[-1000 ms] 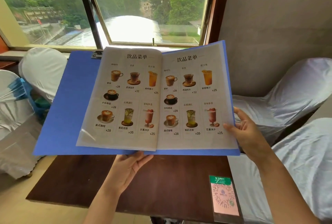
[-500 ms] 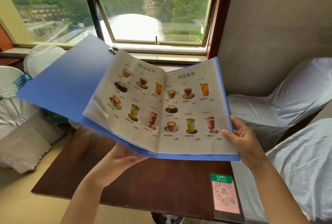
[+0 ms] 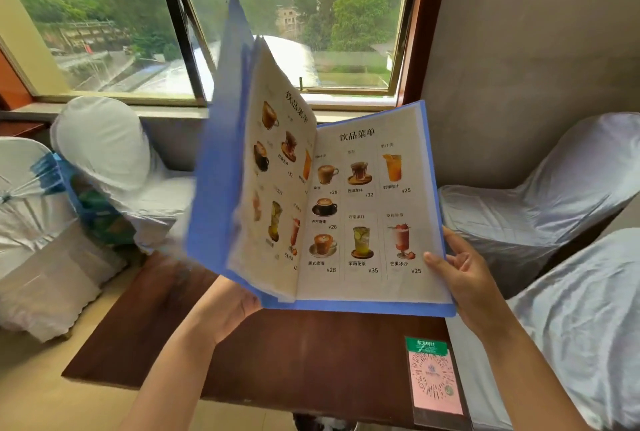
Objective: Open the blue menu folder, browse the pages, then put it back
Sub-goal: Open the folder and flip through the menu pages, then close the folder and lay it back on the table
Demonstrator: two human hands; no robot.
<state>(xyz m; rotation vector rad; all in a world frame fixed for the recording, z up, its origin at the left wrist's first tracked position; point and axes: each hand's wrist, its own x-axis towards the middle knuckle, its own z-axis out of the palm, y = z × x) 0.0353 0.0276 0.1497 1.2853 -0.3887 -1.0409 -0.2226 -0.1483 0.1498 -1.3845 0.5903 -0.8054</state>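
Observation:
The blue menu folder [image 3: 218, 167] is held up above the dark wooden table [image 3: 311, 354], half folded. Its left cover and left pages stand almost upright and look blurred. The right page with drink pictures [image 3: 367, 209] lies flatter and faces me. My left hand [image 3: 225, 309] is under the left cover near the spine, gripping it from below, fingers partly hidden. My right hand [image 3: 460, 278] grips the folder's lower right edge, thumb on the page.
A pink QR-code card [image 3: 434, 377] lies on the table's near right corner. White-covered chairs stand at the left [image 3: 104, 160] and right [image 3: 540, 202]. A window [image 3: 298, 39] is behind the table, a grey wall at the right.
The folder's left cover and pages have swung up from flat to nearly upright, toward the right half. My left hand pushed up under them. My right hand kept its grip.

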